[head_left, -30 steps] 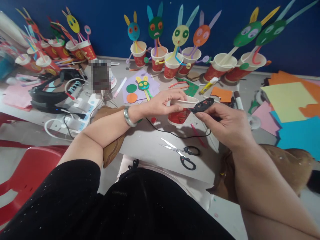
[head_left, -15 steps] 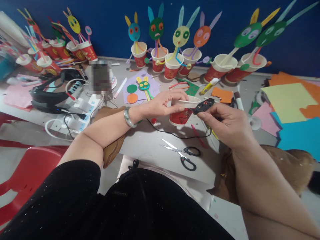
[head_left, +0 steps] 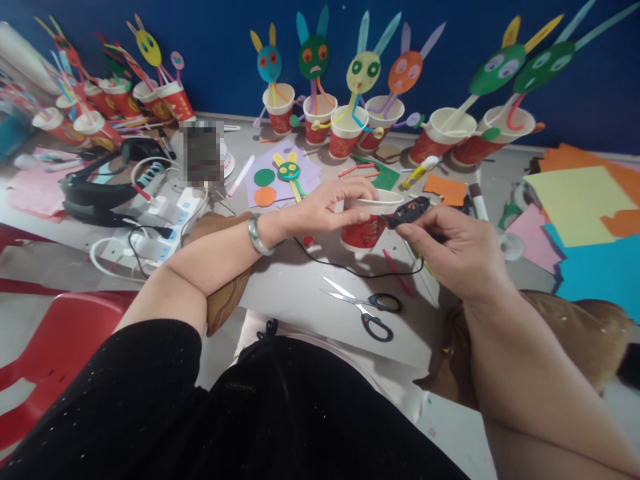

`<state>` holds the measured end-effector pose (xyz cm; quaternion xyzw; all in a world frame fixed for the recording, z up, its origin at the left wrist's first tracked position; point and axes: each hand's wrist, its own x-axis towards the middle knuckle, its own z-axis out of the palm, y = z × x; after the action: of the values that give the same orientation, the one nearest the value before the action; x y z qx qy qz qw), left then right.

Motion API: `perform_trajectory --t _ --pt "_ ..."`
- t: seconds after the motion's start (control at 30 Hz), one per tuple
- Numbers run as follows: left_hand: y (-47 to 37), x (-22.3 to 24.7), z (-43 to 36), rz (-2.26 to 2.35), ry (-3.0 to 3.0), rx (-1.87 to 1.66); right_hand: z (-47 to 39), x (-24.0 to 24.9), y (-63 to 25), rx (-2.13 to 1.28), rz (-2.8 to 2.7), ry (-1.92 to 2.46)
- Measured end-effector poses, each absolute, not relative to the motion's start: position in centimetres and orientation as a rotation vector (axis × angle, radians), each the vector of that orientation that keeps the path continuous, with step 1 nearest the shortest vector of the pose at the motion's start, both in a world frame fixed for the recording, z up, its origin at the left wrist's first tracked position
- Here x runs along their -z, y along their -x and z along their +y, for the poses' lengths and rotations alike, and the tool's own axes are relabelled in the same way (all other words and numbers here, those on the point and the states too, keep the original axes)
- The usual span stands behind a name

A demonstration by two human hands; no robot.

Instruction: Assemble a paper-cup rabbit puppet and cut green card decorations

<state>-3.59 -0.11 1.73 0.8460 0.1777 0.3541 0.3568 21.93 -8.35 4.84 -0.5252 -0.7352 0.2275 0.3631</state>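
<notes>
Red, the paper cup (head_left: pixel 361 233) is standing upright right of frame centre, mouth facing up, print too blurred to read; the left hand (head_left: pixel 334 205) is gripping its rim, thumb pointing right; the right hand (head_left: pixel 457 250), forearm slanting up-left, is pinching a black tool (head_left: pixel 407 211), tip pointing left.
</notes>
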Motion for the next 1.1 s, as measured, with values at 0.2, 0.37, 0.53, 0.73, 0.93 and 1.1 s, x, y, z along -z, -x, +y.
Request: perform_trajectory --t 0.2,0.37,0.53,0.73,0.93,1.1 --pt "3.62 -1.46 0.03 0.452 -2.162 -0.924 -8.41 -4.78 -21.93 -0.548 -1.897 1.361" --pt "3.59 -1.57 -0.02 0.470 -2.151 -0.931 -8.49 -5.07 -21.76 -0.527 -1.906 1.361" --pt "3.48 -1.53 -0.13 0.518 -2.163 -0.943 -8.56 -5.00 -21.77 -0.516 -1.906 1.354" --pt "3.45 -1.33 -0.10 0.518 -2.164 -0.952 -8.42 -4.58 -21.85 -0.449 -1.898 1.308" --pt "3.32 -1.16 -0.03 0.503 -2.143 -0.974 -8.22 -4.42 -21.83 -0.386 -1.892 1.309" --pt "3.32 -1.25 -0.12 0.515 -2.110 -0.975 -8.25 -4.52 -21.59 -0.415 -1.881 1.312"
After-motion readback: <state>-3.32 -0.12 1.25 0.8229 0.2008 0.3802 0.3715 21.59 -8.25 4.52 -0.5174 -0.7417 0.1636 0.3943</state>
